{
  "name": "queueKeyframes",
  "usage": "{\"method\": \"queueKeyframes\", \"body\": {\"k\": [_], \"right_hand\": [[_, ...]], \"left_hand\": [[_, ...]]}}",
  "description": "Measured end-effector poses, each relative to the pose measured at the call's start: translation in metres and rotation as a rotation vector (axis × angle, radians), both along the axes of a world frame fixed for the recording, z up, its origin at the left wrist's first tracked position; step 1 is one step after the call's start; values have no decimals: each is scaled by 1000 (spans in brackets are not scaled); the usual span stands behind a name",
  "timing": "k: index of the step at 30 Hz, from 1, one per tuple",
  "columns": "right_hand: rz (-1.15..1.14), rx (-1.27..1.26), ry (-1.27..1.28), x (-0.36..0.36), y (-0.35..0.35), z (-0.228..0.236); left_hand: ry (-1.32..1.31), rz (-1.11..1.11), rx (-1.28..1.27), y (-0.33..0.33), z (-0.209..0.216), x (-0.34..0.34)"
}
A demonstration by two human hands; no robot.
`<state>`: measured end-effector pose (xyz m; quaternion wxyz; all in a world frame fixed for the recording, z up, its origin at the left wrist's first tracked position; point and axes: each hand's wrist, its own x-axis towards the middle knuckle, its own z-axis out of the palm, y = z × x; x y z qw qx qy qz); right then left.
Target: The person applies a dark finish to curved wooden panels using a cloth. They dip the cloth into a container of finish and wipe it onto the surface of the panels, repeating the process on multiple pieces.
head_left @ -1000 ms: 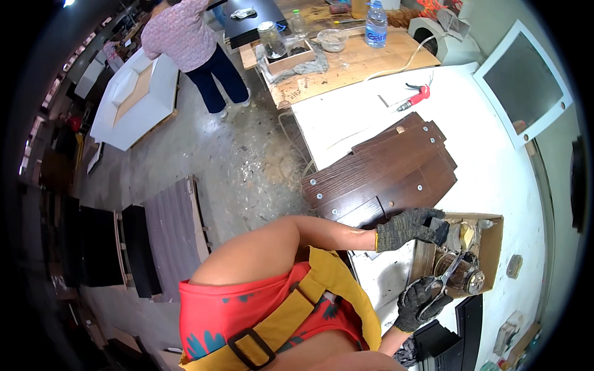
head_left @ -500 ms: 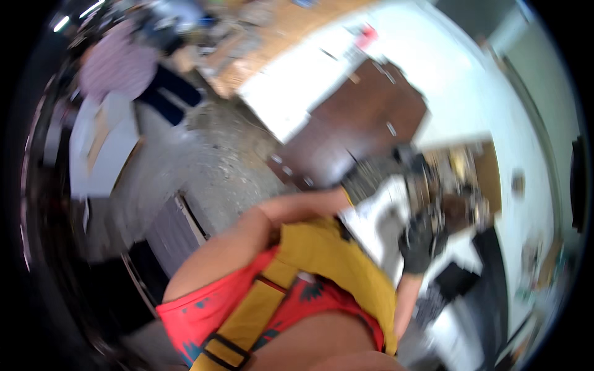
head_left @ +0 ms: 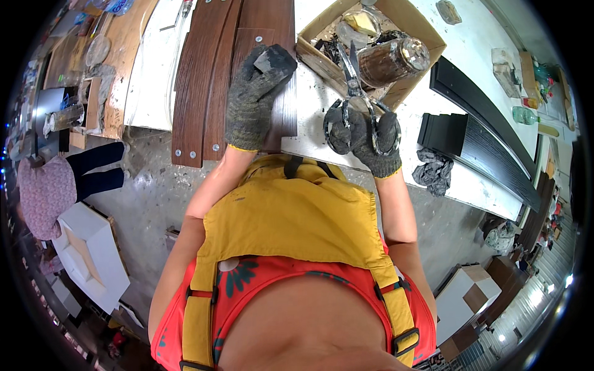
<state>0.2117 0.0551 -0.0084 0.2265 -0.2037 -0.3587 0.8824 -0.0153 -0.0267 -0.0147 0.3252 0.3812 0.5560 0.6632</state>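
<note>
My right hand (head_left: 369, 139), in a dark knitted work glove, grips a pair of worn metal scissors (head_left: 354, 86) by the loop handles. The blades point away from me, slightly apart, beside a cardboard box (head_left: 433, 60). In that box a brown-stained jar (head_left: 391, 62) lies on its side among dark scraps and a yellowish block (head_left: 361, 23). My left hand (head_left: 257, 99), gloved alike, is closed over dark brown wood-grain boards (head_left: 218, 80). A flat grey patch shows at its fingers; whether it is a held piece or part of the glove is unclear.
Black curved panels (head_left: 489, 145) lie on the white table (head_left: 328, 151) at right, by a crumpled black bag (head_left: 433, 172). Another person (head_left: 49, 191) stands at far left, near a white panel (head_left: 93, 256). A wooden workbench (head_left: 127, 68) stands left of the boards.
The view has swung round and sharpened. My left hand now lies over the brown boards, away from the box. Scissors now show clearly in my right hand at the box's near edge.
</note>
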Motion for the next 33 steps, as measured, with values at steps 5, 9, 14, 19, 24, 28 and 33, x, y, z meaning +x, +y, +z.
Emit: {"method": "queueKeyframes", "body": {"k": [5, 9, 14, 19, 24, 28, 33], "right_hand": [[107, 353, -409, 5, -3, -4], [-218, 1489, -954, -12, -22, 14], [-141, 1581, -1036, -22, -22, 28], [-147, 1640, -989, -35, -31, 34], [-254, 1793, -871, -46, -34, 37], [-273, 1872, -907, -45, -35, 41], [-266, 1839, -956, -41, -32, 50]], "left_hand": [[41, 17, -15, -4, 4, 2], [-449, 40, 93, -8, 1, 4], [110, 152, -9, -25, -2, -8], [-190, 368, 163, -34, 10, -2], [39, 494, 135, -41, 24, -2], [352, 566, 30, -41, 26, -1], [512, 471, 75, -34, 21, 0]]}}
